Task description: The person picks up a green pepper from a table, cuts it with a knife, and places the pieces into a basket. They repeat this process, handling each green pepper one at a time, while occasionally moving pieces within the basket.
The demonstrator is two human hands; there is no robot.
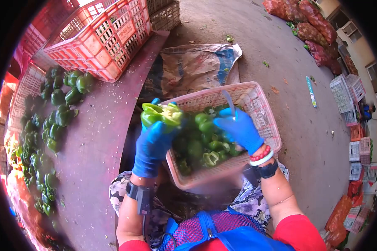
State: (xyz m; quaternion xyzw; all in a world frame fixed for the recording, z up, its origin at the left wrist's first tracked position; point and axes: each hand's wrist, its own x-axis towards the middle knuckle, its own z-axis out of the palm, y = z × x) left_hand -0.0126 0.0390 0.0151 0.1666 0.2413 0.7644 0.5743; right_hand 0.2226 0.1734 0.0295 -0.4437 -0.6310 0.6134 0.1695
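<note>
My left hand [155, 136], in a blue glove, holds up a cut green pepper [162, 114] with its pale seed core showing. In my right hand [240, 129], also gloved in blue, is a small knife [229, 101], its blade pointing up and away from me. Both hands are above a pink plastic basket [266, 113] between my knees. Whole and cut green peppers [205, 125] lie inside it, one of them opened at the near side. The hands are apart, the knife not touching the held pepper.
A purple-red board [98, 121] on the left bears many green peppers [56, 125] and a large pink crate [113, 46]. Beyond the basket lies a crumpled sack [188, 69]. Filled net sacks [314, 29] and stacked crates [343, 94] stand far right, near a person [367, 111].
</note>
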